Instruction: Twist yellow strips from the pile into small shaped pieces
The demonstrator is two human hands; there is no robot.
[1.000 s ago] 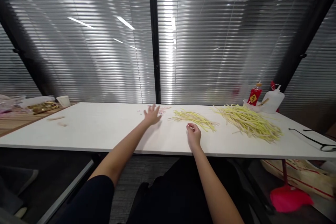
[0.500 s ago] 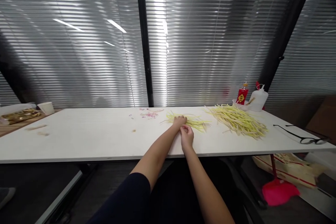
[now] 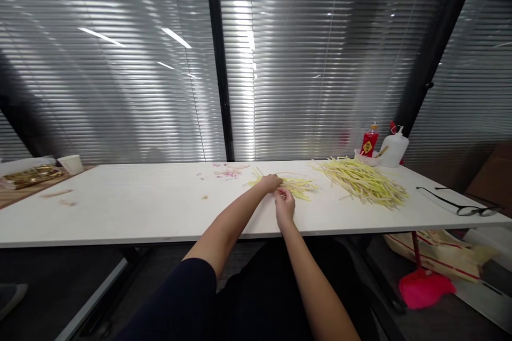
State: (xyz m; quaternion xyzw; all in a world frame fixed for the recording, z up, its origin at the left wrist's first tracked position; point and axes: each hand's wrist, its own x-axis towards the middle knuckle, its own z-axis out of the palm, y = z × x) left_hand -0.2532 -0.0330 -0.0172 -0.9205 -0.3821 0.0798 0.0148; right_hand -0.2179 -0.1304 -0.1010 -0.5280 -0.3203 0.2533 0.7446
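Have L hand (image 3: 271, 183) down on small bunch of yellow stalks (image 3: 303, 187), fingers curled over left-middle part; grip under palm hidden, can't tell if clamped or loose. Have R hand (image 3: 285, 206) just beside, on near side of bunch, fingertips drawn in & almost closed; can't tell if pinching anything. See bunch lying flat on table (image 3: 136, 202), beyond R fingers & partly under L ones, w/ long axis mostly L–R, slanting: L end pointing away from body, R end angled nearer. To right, see bigger heap of yellow stalks (image 3: 362, 184), slanting approx. same way, w/ red bottle (image 3: 368, 143) & white squeeze bottle (image 3: 394, 149) behind. To left of bunch, see scattered pink bits (image 3: 230, 173), too small to ID. Far right, note glasses (image 3: 467, 210).
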